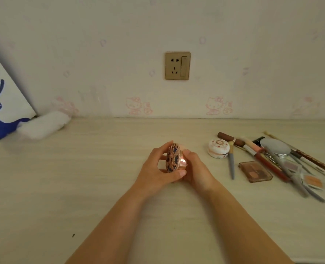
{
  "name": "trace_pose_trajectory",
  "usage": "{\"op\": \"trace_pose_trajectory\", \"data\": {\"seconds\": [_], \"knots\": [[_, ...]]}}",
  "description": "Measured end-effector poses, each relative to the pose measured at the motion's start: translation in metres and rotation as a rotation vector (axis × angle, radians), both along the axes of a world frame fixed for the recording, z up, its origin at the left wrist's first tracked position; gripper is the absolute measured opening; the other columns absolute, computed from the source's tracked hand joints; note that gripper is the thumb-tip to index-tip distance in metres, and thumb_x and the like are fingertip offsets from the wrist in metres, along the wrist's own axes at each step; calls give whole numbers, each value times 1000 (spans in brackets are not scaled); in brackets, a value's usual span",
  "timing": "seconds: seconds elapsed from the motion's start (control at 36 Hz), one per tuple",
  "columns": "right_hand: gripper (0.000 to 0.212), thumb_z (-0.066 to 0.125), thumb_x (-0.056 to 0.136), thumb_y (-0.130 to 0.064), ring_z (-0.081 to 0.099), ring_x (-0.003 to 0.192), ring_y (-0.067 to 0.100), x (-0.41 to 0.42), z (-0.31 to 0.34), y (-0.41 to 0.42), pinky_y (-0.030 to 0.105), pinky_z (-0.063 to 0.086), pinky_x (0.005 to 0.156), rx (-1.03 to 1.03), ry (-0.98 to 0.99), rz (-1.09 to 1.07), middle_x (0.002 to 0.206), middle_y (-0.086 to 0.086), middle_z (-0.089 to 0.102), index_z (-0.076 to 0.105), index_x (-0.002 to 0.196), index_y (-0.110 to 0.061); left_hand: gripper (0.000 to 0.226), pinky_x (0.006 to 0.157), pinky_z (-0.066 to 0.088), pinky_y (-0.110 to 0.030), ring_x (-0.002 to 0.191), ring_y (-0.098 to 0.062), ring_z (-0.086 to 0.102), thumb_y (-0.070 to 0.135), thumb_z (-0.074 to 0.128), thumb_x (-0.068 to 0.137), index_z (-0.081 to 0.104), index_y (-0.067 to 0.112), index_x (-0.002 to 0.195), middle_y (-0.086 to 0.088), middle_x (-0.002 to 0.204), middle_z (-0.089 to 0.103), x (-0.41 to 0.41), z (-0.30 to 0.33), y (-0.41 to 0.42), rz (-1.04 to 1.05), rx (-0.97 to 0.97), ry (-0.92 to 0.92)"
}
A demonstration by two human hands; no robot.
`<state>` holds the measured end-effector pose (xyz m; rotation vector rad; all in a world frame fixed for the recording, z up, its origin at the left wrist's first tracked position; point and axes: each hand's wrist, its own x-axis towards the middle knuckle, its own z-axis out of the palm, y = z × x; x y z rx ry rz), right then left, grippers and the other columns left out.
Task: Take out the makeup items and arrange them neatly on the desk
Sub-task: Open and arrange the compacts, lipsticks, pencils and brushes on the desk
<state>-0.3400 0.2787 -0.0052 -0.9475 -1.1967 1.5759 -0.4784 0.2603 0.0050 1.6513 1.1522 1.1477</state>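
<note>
Compact [174, 157], round with a blue and brown patterned lid and a shiny rose-gold rim, stands on edge between both hands above the middle of the pale wooden desk [100, 168]. The left hand [158, 168] grips it from the left, fingers curled over the top of the lid and thumb pressed under its lower edge; the right hand [196, 166] holds the other side, fingers wrapped behind the rim. The patterned face points left, toward the left palm.

Well apart to the right lies a loose cluster of makeup. Nearest the hands is a small white round jar [218, 149] with a floral lid. Just beside it a grey-handled brush [231, 162] lies pointing toward the person, and next to that a brown eyeshadow palette [255, 171] lies flat. Beyond them a brown tube [231, 139], a round silver mirror [275, 146], pencils and more brushes lie crossed over one another; their exact order is hard to tell.

On the wall behind is a gold socket plate [177, 65]. At far left a white board with a blue deer [1, 111] leans on the wall, with a rolled white cloth [43, 124] beside it
</note>
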Motion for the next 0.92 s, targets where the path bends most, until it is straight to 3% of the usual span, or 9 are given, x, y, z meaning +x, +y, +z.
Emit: {"op": "trace_pose_trajectory", "data": {"seconds": [0.08, 0.17, 0.31, 0.39, 0.5, 0.67, 0.75, 0.83, 0.92], "knots": [[47, 40, 78, -49, 59, 108, 43, -2, 5, -4, 53, 50, 82, -14, -12, -22, 115, 19, 66, 68, 106, -24, 75, 79, 55, -22, 107, 7, 52, 49, 77, 49, 45, 52, 117, 20, 122, 52, 2, 0, -1, 13, 14, 18], [47, 36, 77, -52, 59, 97, 45, -2, 7, -6, 35, 43, 59, 8, -85, -29, 110, 20, 67, 70, 100, -29, 78, 80, 55, -22, 105, 7, 54, 48, 78, 46, 49, 45, 117, 18, 119, 55, 3, -3, 0, 18, 0, 2], [50, 39, 75, -56, 65, 103, 25, -3, 5, -7, 45, 51, 91, 98, -174, -50, 112, 7, 68, 59, 107, -25, 73, 77, 54, -20, 101, 5, 57, 43, 80, 43, 51, 44, 110, 14, 113, 60, 5, -3, -2, 35, -9, -10], [34, 37, 79, -49, 66, 99, 20, -3, 10, -8, 34, 52, 83, 153, -206, -59, 103, -1, 67, 55, 97, -28, 72, 76, 54, -19, 100, 3, 59, 41, 82, 43, 51, 45, 108, 14, 112, 61, 4, -3, -1, 51, -20, -7], [33, 34, 88, -43, 66, 102, 17, -3, 12, -10, 35, 52, 88, 157, -218, -44, 105, -1, 70, 59, 105, -28, 71, 79, 55, -21, 99, 3, 59, 22, 89, 53, 53, 39, 112, 11, 112, 63, 2, -2, 0, 44, -28, 8], [33, 29, 94, -39, 67, 95, 13, -3, 8, -8, 21, 49, 68, 142, -255, -47, 101, -1, 70, 58, 105, -25, 73, 89, 54, -34, 101, 0, 62, 45, 84, 39, 53, 53, 104, 17, 107, 65, 0, -4, 1, 51, -67, 27], [37, 23, 99, -32, 65, 79, 7, 0, 8, -6, 14, 47, 56, 123, -247, -50, 87, -5, 70, 59, 95, -26, 74, 89, 54, -29, 102, 3, 61, 46, 83, 38, 53, 51, 106, 17, 109, 65, -1, -1, 0, 52, -82, 30], [51, 18, 97, -37, 52, 52, 8, 4, 10, -7, 17, 39, 48, 48, -213, -39, 55, -6, 59, 60, 73, -21, 73, 85, 49, -21, 99, 4, 62, 46, 81, 38, 53, 50, 105, 14, 110, 65, -3, 0, 0, 46, -113, -7], [50, 22, 89, -45, 41, 47, 12, 3, 13, -7, 21, 29, 42, 22, -126, -39, 54, 2, 50, 54, 72, -12, 72, 84, 49, -20, 99, 2, 63, 45, 82, 40, 53, 51, 105, 13, 111, 65, -2, -1, 0, 46, -124, -26]]}}
